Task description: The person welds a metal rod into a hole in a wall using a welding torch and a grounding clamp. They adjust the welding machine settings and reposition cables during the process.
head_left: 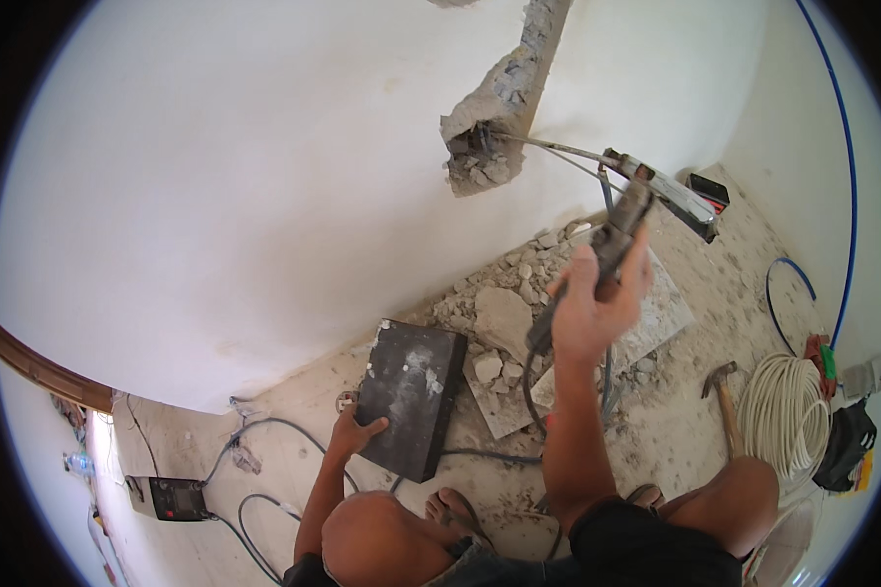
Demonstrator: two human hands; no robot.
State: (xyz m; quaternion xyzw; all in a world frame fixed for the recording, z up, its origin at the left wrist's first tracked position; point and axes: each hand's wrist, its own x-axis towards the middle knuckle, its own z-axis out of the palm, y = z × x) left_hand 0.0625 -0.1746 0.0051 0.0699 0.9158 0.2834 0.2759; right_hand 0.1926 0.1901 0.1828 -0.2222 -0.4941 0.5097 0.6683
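Note:
My right hand is raised, slightly blurred, and wrapped round the dark grip of a cabled tool that looks like a welding electrode holder. Its cable hangs down below my fist. Thin rods reach from the tool's area into a rough hole broken in the white wall. Close above the grip is a long silver metal piece; whether it joins the tool I cannot tell. On the left, my left hand grips the edge of a dusty black flat box, thumb on its face, tilted up off the floor.
Broken rubble lies along the wall's foot, partly on a pale tile. Cables run over the dusty floor to a small black machine. At right are a hammer, coiled white cable and a blue hose.

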